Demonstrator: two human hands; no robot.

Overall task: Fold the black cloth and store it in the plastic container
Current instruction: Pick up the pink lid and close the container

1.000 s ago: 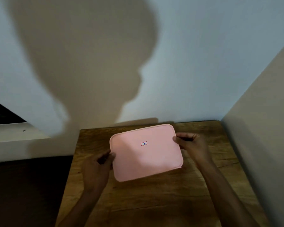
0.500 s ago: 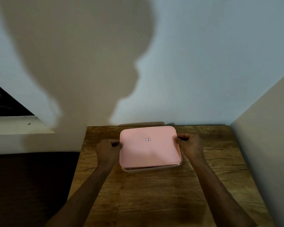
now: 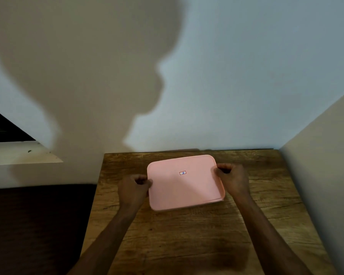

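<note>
From the head view, a pink lid [image 3: 184, 183] covers the plastic container at the far centre of the wooden table [image 3: 197, 235], the left hand [image 3: 134, 190] curled closed on its nine o'clock edge, the right hand [image 3: 233, 178] likewise at three o'clock, and the black cloth out of sight.

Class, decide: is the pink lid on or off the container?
Cannot tell. The pink lid hides everything below it; both hands grip its ends.
</note>
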